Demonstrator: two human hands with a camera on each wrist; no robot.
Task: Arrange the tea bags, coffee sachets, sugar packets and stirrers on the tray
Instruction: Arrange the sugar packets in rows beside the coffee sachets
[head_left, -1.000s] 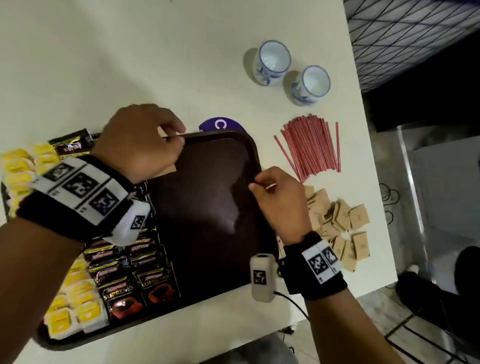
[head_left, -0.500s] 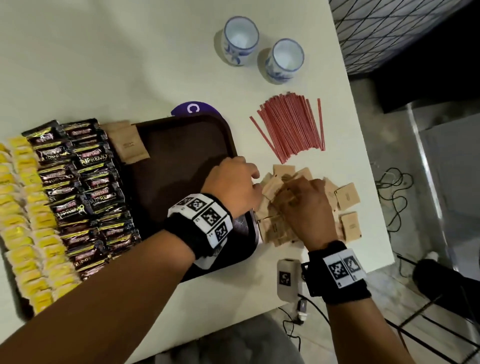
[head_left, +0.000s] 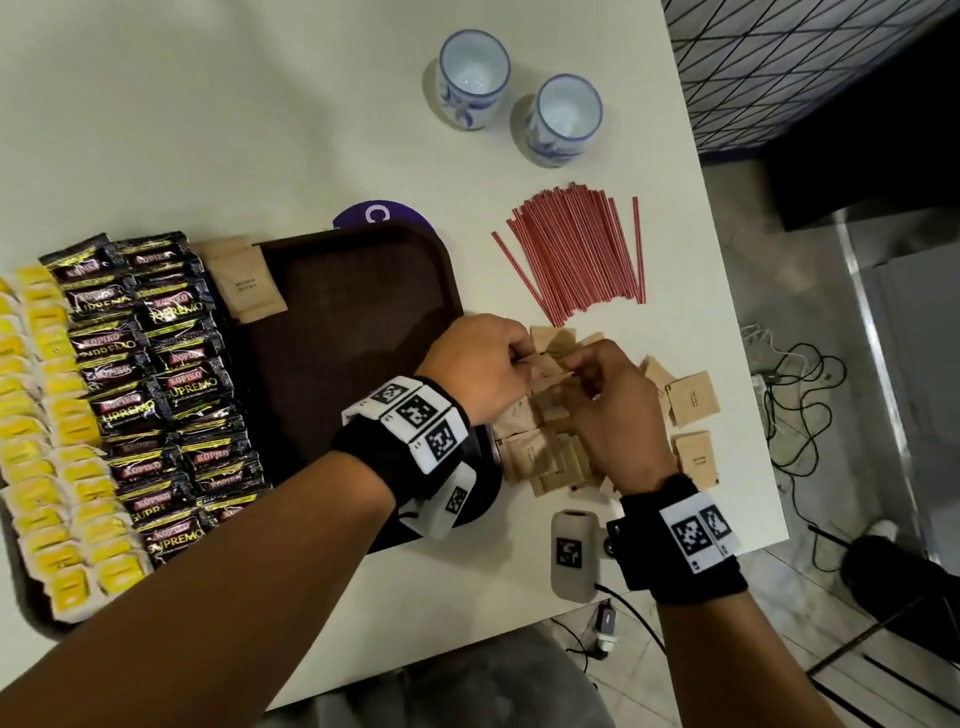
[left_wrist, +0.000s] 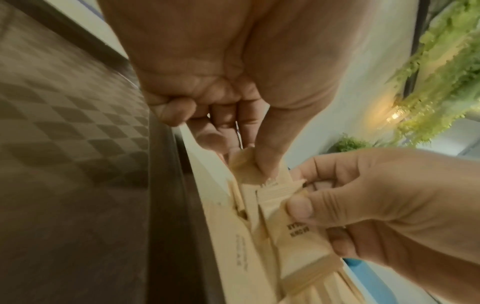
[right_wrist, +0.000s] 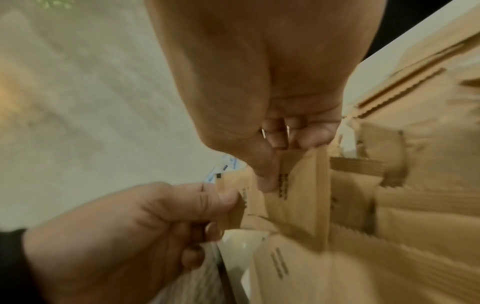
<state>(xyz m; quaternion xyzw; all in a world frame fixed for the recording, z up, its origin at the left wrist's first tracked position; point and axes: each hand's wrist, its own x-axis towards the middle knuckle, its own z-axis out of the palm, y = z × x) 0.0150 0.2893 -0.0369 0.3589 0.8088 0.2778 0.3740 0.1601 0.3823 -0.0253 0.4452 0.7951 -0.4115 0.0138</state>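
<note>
Left hand (head_left: 480, 366), right hand (head_left: 610, 410) — fingers curled, pinching, close together.

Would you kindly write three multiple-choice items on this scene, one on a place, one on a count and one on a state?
1. Where do the red stirrers lie?
A. on the tray
B. on the table, right of the tray
C. in a cup

2. How many cups stand on the table?
A. one
B. two
C. four

3. What is the left hand doing?
A. pinching sugar packets
B. resting flat on the tray
C. lifting a cup

Answers: 1 B, the bundle lies on the white table beyond the tray rim. 2 B, two white-and-blue cups show. 3 A, its fingers pinch brown sugar packets.
</note>
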